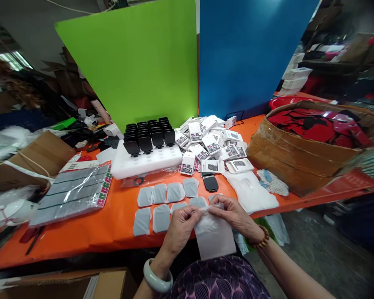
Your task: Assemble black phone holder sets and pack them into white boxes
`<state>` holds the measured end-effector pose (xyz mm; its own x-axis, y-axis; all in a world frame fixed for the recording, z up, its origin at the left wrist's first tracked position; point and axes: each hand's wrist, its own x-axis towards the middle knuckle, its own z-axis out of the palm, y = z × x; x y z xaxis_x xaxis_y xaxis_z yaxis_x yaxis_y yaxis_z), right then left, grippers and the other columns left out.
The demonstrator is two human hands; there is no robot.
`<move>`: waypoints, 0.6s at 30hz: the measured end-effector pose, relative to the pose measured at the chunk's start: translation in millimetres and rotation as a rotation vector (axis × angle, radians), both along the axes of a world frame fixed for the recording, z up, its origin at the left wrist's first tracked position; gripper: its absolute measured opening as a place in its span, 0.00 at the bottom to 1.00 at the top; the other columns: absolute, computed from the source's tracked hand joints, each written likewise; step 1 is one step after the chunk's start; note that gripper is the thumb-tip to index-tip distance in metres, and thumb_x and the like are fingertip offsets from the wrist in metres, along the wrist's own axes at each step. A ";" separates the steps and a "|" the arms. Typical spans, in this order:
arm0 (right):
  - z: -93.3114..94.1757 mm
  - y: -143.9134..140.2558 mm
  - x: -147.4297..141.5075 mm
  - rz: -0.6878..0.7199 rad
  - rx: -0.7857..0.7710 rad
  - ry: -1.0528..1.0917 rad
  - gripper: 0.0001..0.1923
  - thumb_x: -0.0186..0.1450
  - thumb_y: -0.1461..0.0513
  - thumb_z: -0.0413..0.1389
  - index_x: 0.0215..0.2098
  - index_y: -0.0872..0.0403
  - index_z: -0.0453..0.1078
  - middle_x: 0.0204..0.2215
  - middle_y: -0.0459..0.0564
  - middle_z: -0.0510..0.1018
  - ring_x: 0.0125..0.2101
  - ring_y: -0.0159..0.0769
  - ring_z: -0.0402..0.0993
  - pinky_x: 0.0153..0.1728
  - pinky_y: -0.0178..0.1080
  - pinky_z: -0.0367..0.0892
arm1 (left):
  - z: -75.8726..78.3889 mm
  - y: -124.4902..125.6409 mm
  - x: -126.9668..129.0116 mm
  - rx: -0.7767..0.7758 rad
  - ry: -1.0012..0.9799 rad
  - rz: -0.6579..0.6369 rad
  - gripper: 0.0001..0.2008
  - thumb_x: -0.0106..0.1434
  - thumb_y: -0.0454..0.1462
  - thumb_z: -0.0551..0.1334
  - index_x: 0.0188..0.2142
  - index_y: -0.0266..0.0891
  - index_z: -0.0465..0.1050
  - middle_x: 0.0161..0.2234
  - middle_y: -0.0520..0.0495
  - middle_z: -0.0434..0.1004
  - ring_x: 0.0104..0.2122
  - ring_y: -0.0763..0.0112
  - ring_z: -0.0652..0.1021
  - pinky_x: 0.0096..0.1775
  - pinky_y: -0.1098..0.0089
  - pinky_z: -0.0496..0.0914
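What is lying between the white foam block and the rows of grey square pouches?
The head view shows clear plastic film and a black ring between the foam block and the grey pouches.

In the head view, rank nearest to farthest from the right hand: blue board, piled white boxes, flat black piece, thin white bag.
1. Thin white bag: pinched by the right hand.
2. Flat black piece: just beyond the hand.
3. Piled white boxes: behind that piece.
4. Blue board: upright at the back.

Pkts (pixel 175 192) front-L of boxes (pixel 211 144), ctn (pixel 283 153) R
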<state>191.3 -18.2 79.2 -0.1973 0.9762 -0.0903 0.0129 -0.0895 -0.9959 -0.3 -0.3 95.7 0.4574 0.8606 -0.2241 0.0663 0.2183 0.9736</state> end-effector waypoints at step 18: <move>-31.0 -1.4 5.7 0.025 -0.136 0.227 0.22 0.61 0.44 0.56 0.26 0.55 0.68 0.22 0.45 0.69 0.23 0.31 0.64 0.28 0.35 0.63 | -13.6 -6.9 -2.7 -0.150 -0.047 -0.039 0.18 0.58 0.49 0.63 0.25 0.37 0.67 0.18 0.57 0.63 0.18 0.79 0.63 0.23 0.75 0.57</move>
